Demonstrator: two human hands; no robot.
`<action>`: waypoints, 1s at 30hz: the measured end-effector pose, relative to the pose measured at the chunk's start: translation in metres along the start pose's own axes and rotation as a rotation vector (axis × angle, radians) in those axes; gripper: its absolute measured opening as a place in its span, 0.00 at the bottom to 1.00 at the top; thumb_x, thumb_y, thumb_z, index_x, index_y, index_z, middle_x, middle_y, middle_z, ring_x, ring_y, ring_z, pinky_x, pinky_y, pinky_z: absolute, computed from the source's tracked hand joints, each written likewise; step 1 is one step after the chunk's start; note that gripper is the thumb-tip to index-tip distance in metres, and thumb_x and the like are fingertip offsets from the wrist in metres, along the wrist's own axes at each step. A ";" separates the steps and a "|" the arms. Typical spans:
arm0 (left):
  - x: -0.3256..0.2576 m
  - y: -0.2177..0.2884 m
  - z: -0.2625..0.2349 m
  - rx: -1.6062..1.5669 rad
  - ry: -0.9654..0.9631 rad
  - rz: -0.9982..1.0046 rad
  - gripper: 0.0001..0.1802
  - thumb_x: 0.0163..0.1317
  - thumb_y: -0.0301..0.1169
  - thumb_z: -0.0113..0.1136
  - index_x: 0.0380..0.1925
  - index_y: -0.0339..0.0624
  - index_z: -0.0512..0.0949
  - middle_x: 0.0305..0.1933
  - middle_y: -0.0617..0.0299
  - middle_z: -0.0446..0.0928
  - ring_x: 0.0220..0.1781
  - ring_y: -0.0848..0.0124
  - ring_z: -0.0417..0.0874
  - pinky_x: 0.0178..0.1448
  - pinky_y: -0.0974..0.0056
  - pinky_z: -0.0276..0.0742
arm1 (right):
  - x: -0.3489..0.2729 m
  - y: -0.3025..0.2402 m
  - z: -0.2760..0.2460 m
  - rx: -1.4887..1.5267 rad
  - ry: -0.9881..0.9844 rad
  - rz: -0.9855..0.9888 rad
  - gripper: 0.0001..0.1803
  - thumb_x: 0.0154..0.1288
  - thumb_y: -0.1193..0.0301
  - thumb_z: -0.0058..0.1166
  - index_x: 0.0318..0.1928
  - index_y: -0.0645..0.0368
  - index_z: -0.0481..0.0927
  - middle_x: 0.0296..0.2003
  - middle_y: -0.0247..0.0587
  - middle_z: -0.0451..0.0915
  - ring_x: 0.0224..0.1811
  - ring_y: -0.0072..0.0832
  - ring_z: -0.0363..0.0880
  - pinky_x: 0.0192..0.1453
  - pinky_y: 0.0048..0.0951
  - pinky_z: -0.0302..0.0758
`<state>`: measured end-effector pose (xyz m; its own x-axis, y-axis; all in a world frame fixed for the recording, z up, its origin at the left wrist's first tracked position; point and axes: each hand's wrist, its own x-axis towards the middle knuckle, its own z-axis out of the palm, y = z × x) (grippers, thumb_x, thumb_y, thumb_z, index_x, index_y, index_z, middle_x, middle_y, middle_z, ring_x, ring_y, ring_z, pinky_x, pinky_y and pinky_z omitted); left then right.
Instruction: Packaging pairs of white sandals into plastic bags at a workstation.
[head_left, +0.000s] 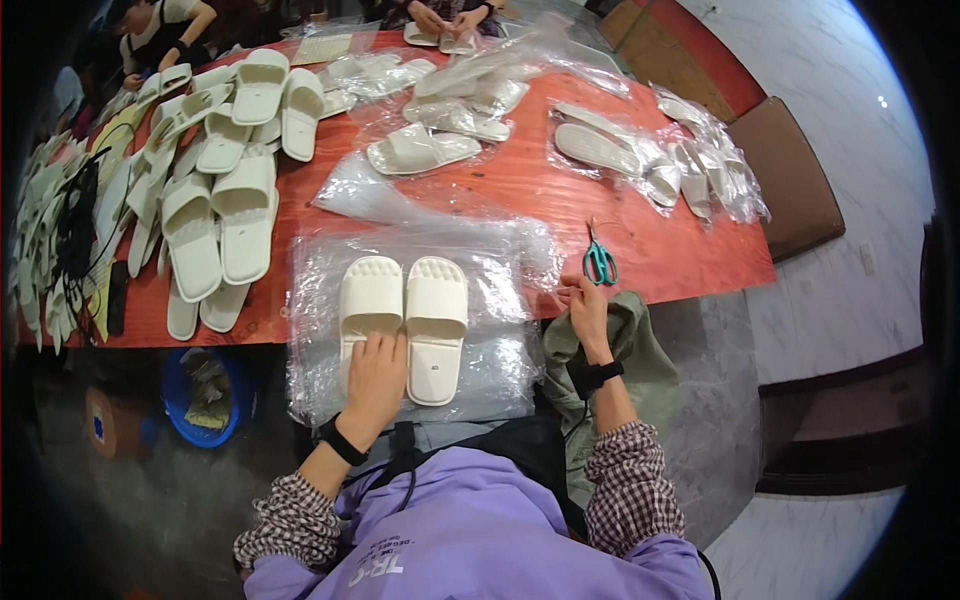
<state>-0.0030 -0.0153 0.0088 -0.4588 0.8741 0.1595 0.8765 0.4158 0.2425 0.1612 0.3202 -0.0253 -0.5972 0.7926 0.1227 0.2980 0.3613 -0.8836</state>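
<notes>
A pair of cream slide slippers lies side by side on a stack of clear plastic bags (500, 370), toes away from me. My left hand (375, 378) is on the left slipper (370, 285), its fingertips tucked at the strap's opening and its thumb side along the inner edge. The right slipper (437, 300) lies untouched beside it. Beyond the table's front edge on the right, my right hand (586, 308) hovers with loosely bent fingers slightly apart and nothing visible in them. Just past those fingers lie teal-handled scissors (600, 262).
Loose slippers (245, 215) pile up at the left of the red table (690, 265). Bagged slippers (600, 150) lie at the far right and back. A blue bin (215, 432) stands on the floor at left. Across the table, other people's hands (450, 20) handle slippers.
</notes>
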 end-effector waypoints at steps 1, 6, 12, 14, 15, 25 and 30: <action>0.001 -0.001 0.000 -0.008 -0.001 0.014 0.24 0.51 0.33 0.65 0.48 0.33 0.76 0.43 0.55 0.74 0.50 0.59 0.71 0.52 0.55 0.66 | 0.002 0.010 -0.003 0.032 -0.024 0.030 0.11 0.72 0.79 0.42 0.48 0.68 0.77 0.40 0.43 0.81 0.40 0.28 0.83 0.43 0.27 0.81; 0.007 0.008 -0.031 0.115 0.236 0.202 0.09 0.51 0.28 0.58 0.32 0.36 0.79 0.41 0.55 0.75 0.52 0.60 0.73 0.58 0.58 0.67 | 0.009 0.021 0.002 0.045 -0.027 0.142 0.11 0.71 0.80 0.43 0.50 0.66 0.75 0.37 0.42 0.79 0.32 0.27 0.83 0.36 0.25 0.82; -0.013 0.017 -0.017 -0.243 -0.031 0.028 0.18 0.51 0.26 0.58 0.44 0.33 0.76 0.44 0.53 0.74 0.54 0.56 0.75 0.64 0.57 0.68 | 0.025 0.016 0.007 0.064 -0.026 0.186 0.10 0.69 0.76 0.49 0.49 0.64 0.77 0.35 0.40 0.79 0.29 0.23 0.82 0.30 0.22 0.78; -0.023 0.017 -0.006 -0.227 -0.032 0.082 0.22 0.53 0.26 0.59 0.49 0.32 0.74 0.48 0.51 0.74 0.54 0.55 0.76 0.63 0.56 0.69 | 0.026 0.010 0.014 0.047 -0.035 0.174 0.11 0.67 0.75 0.52 0.49 0.63 0.77 0.33 0.39 0.79 0.29 0.22 0.81 0.29 0.21 0.77; -0.025 0.017 -0.004 -0.218 -0.033 0.148 0.25 0.54 0.25 0.61 0.54 0.32 0.73 0.51 0.50 0.74 0.54 0.54 0.76 0.61 0.55 0.71 | 0.027 0.011 0.016 0.024 -0.032 0.163 0.12 0.66 0.74 0.54 0.48 0.63 0.77 0.32 0.38 0.79 0.28 0.21 0.81 0.29 0.21 0.75; -0.027 0.009 -0.008 -0.320 -0.056 0.285 0.21 0.57 0.27 0.60 0.52 0.36 0.75 0.57 0.50 0.74 0.63 0.56 0.72 0.68 0.52 0.66 | 0.033 0.029 0.008 -0.054 0.010 0.130 0.03 0.63 0.77 0.57 0.35 0.64 0.77 0.23 0.35 0.79 0.22 0.19 0.77 0.25 0.21 0.73; -0.024 0.006 -0.008 -0.342 -0.052 0.227 0.21 0.58 0.27 0.60 0.53 0.38 0.75 0.58 0.51 0.73 0.65 0.55 0.71 0.71 0.50 0.63 | 0.023 0.010 -0.030 0.070 -0.030 0.278 0.10 0.66 0.67 0.53 0.34 0.62 0.76 0.26 0.35 0.77 0.28 0.21 0.79 0.27 0.21 0.72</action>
<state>0.0123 -0.0359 0.0138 -0.2442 0.9490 0.1994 0.8516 0.1115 0.5122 0.1731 0.3566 -0.0175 -0.5217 0.8414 -0.1411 0.4022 0.0967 -0.9104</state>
